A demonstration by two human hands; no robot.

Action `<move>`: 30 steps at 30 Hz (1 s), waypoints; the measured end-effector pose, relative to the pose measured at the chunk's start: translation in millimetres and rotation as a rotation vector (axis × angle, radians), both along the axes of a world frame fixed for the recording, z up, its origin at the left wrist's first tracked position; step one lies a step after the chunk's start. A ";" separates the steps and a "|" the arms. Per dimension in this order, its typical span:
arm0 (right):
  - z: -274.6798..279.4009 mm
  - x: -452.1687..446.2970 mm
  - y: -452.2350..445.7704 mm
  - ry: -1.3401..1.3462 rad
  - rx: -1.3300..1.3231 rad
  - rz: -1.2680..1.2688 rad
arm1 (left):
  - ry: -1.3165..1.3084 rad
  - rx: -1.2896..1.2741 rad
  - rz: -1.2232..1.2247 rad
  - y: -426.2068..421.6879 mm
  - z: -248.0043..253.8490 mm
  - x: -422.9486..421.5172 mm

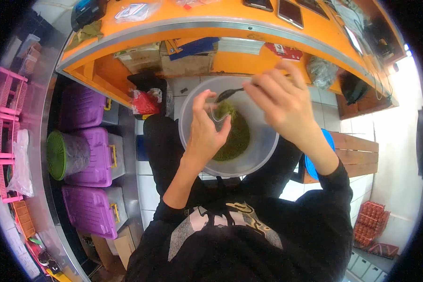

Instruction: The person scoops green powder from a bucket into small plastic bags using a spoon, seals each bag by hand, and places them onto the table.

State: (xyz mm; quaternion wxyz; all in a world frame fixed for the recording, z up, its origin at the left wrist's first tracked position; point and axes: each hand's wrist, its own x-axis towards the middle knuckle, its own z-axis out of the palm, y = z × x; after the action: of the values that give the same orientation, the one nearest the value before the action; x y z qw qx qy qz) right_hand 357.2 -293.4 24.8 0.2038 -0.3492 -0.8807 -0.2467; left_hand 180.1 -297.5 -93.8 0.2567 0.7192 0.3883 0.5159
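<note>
Green granular material [239, 138] in white tub [264, 152]; dark spoon [227, 95] at small clear cup [219, 124]

Location: the bulk of the green granular material lies on the floor of the translucent white tub, which stands between the person's legs. A lighter green portion shows at the mouth of the small clear cup, directly below the dark spoon; whether all of it sits inside the cup cannot be determined.

Left hand [206, 129]: grasping the small clear cup between thumb and fingers, above the tub and tilted, with its mouth near the spoon.

Right hand [283, 101]: pinching the handle of the dark spoon, whose bowl points toward the left hand. Fingers slightly blurred; exact finger placement on the handle cannot be read.

Surroundings: an orange counter [169, 14] stands beyond the tub, with a smartphone [290, 13] on top. Purple-lidded storage boxes [89, 210] are lined up on the left, beside a green-lidded container [56, 155]. A wooden bench [357, 155] stands to the right, and red egg trays [370, 223] are stacked near the wall
</note>
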 end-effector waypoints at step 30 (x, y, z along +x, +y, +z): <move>-65.7 -18.2 -25.4 1.391 -0.881 0.128 | -0.679 -0.313 -0.171 -5.3 7.0 -7.5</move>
State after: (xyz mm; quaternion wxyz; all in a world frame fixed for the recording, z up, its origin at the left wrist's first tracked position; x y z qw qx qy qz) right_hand 339.0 -318.9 -40.9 0.5606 -0.4190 -0.5877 0.4058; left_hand 172.7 -302.8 -86.8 0.5192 0.4894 0.2939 0.6360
